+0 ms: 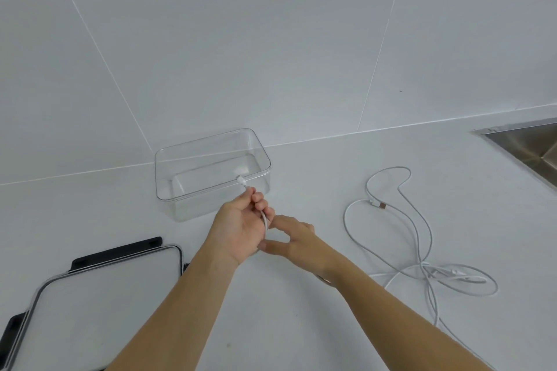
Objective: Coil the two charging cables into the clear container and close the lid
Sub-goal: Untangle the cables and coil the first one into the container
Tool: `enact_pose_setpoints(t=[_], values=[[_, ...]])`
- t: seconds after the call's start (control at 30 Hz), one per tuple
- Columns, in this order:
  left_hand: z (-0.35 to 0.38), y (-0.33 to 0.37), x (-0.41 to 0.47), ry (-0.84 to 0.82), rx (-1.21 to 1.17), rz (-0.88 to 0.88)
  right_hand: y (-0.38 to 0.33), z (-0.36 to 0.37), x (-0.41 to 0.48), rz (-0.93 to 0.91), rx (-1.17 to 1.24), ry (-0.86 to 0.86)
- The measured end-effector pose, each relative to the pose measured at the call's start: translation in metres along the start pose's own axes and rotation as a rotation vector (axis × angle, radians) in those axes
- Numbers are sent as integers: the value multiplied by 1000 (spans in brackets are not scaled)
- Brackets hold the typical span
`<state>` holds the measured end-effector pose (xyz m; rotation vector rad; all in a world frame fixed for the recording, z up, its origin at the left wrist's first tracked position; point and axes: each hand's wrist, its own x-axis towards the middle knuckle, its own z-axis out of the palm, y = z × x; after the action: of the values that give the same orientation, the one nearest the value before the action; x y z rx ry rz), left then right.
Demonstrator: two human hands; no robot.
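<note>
Left hand, centre frame, grips a white cable, its plug just at the front rim of the open clear container. Right hand touches the left; its hold cannot be told. Loose cable lies tangled at right. Lid rests lower left on the counter.

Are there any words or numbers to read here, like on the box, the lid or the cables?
No text can be read anywhere.
The box, the lid, the cables and the wall tiles show no words, numbers, brands or signs.
</note>
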<state>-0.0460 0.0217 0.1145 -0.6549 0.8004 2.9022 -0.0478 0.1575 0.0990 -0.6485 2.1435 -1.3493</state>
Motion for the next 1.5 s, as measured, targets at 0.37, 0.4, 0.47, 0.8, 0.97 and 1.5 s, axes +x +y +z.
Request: enact_pose_setpoints(t=[0.37,0.4,0.47,0.8,0.97,1.5], values=[[7,35,13,139,17,55,24,-7,16,7,-398,-154],[5,35,14,158,120,29,25,-9,17,-3,-381,-132],[-1,32,17,152,298,-33,24,-13,18,-43,-346,-60],[4,-23,26,-72,1033,12,53,-64,10,209,-199,484],[9,-51,23,-365,1597,-56,78,-81,1,467,-510,482],[-6,-82,48,-97,1380,-163,102,-84,-20,536,-457,260]])
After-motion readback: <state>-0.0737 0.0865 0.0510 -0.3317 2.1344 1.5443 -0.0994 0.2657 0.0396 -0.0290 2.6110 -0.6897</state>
